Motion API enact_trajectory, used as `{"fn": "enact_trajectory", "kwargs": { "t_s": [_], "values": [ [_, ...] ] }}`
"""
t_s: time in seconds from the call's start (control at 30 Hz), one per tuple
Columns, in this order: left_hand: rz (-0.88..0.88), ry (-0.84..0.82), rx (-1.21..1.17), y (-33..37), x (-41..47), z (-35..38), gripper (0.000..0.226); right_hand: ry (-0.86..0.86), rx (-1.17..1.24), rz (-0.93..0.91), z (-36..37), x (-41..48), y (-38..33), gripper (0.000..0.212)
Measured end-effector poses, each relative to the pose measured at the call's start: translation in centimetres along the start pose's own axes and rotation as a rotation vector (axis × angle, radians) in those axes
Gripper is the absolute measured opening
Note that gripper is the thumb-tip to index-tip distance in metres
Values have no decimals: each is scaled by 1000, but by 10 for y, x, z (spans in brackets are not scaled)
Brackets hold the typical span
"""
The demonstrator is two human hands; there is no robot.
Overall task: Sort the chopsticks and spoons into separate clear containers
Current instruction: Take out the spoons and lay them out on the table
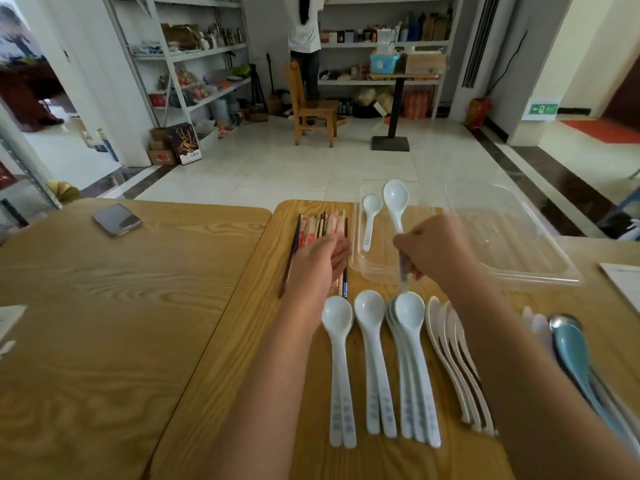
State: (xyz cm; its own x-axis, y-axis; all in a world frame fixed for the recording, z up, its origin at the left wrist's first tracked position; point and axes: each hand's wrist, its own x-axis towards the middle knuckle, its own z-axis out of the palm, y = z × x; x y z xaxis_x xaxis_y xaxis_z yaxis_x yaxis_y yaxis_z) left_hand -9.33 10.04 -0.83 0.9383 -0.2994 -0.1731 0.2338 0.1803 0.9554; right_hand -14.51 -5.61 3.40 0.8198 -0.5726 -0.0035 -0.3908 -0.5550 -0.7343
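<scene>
Head view: a phone [116,220] lies on the left worktop [104,323]. The left hand [317,268], grip spread with fingers straight, rests on the chopsticks [320,225]. Just beside them, a narrow clear container [360,268] holds a small white spoon [370,216]. The right hand [436,251] pinches the handle of a larger white spoon [396,197] above that container. Rows of white spoons [372,341] lie nearer. A wide clear container [519,258] sits rightmost.

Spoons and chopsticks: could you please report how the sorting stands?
Left hand open over chopsticks. Right hand grips white spoon above narrow clear container; small spoon already inside. Wide container empty. Nothing blocking.
</scene>
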Motion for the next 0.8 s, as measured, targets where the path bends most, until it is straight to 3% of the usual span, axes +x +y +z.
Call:
{"fn": "enact_trajectory", "kwargs": {
  "t_s": [0.1,0.23,0.47,0.7,0.8],
  "values": [
    [-88,41,-21,-35,-55,-10,24,-108,38,40,7,-84,20,28],
    [-161,0,64,-66,-100,-18,25,-108,-16,57,36,-137,50,33],
    [-118,-80,173,-55,-126,-18,15,-45,-158,36,57,-152,59,28],
    [-167,-114,250,-53,-124,-7,28,-47,-331,13,68,-145,47,18],
    [-164,-117,249,-55,-122,-4,32,-53,-369,7,70,-146,46,27]
  ]
}}
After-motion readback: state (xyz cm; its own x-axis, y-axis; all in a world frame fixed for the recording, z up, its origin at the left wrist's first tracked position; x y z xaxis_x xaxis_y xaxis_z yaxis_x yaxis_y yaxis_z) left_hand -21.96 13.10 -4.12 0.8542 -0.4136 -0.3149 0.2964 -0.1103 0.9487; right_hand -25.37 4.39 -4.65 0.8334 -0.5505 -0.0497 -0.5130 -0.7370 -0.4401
